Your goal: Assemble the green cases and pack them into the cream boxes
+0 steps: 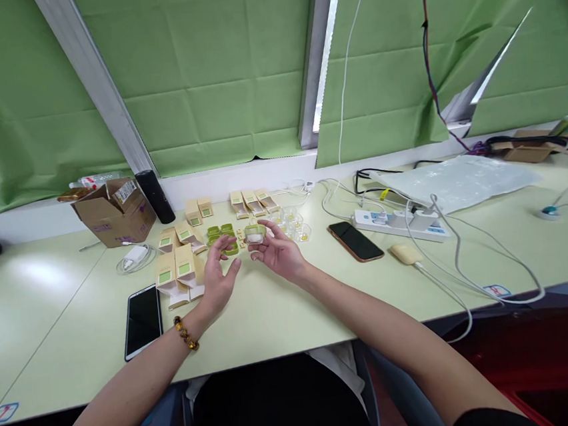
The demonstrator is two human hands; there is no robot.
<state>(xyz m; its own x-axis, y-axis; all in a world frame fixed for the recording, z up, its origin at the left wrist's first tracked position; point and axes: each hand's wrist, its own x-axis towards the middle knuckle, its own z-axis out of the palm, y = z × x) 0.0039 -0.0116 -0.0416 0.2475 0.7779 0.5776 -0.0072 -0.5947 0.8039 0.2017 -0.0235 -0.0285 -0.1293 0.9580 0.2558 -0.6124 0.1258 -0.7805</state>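
Observation:
My right hand point(282, 253) holds a small clear box with a green rim point(254, 234) between thumb and fingers, above the table. Something whitish shows inside it. Facing it from the left is my left hand point(217, 278), fingers spread, holding nothing. Behind the left fingers sit several small green square trays point(214, 231). Tiny yellowish pieces point(240, 234) lie between them and the held box. Clear plastic pieces with yellow centres point(292, 222) are grouped behind my right hand. Several small tan cartons with green labels point(185, 261) stand left of my left hand.
More tan cartons point(251, 203) stand at the back. A phone point(142, 320) lies left, another phone point(356, 241) right. A power strip point(400, 223), cables and a yellowish mouse-shaped device point(406, 253) occupy the right. A cardboard box point(114, 214) and black cylinder point(155, 197) stand back left.

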